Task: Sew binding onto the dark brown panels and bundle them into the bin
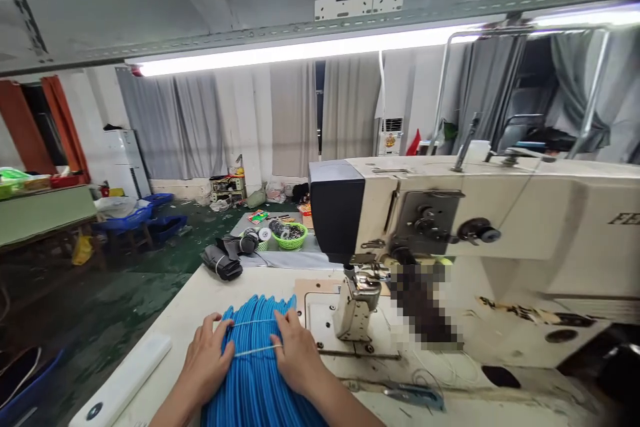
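Observation:
A thick bundle of blue strips [255, 383], tied across with pale string or bands, lies on the white sewing table [187, 300]. My left hand [207, 357] grips its left side, the fingers curled on the edge and the thumb near the lower band. On the right side my right hand [297, 350] holds the same bundle, thumb and fingers at the ends of the bands. The post of a sewing machine [355, 307] stands just right of my right hand, not touching it.
The machine head [500, 207] spans the right. A white elongated object [125, 377] lies at the table's left edge. Black rolled pieces [223, 260] sit at the far corner, near a green basket [291, 237]. Blue-handled snips [415, 395] lie below the machine.

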The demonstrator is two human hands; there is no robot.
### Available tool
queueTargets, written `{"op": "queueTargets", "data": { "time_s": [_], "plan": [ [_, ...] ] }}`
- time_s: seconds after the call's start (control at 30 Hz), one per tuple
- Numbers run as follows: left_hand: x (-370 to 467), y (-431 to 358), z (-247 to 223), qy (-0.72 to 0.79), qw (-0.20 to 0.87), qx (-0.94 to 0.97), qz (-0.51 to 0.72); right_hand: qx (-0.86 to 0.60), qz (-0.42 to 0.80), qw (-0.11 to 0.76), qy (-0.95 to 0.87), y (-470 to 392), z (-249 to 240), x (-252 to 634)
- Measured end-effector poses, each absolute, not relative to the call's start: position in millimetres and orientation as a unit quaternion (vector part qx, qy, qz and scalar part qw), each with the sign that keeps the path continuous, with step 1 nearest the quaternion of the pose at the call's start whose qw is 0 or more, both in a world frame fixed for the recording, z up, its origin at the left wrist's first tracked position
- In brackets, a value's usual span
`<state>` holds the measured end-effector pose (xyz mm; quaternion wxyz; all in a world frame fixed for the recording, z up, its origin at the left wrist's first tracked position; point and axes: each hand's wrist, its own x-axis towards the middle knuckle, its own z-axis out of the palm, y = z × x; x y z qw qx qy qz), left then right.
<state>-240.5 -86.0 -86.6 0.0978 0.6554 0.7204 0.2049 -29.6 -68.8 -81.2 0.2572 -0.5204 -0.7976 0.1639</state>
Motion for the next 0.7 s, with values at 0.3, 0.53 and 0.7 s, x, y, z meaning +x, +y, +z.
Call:
{"op": "queueTargets", "data": {
  "time_s": [0.3, 0.53, 0.7],
  "plan": [
    [-234.4, -103.4, -92.9, 0.629, 0.046, 0.648, 0.426, -0.541, 0.121, 0.321, -0.768, -73.8, -79.5, -31.2],
    [-215.5, -129.6, -98.0, 0.604, 0.15, 0.519, 0.586, -0.436, 0.119, 0.523, -0.723, -82.1, -97.5, -25.1],
    [-208.6, -129.1, -95.6, 0.582, 0.197, 0.485, 0.622, -0.456, 0.141, 0.526, -0.704, -80.6, -108.6, -22.8]
  ]
}}
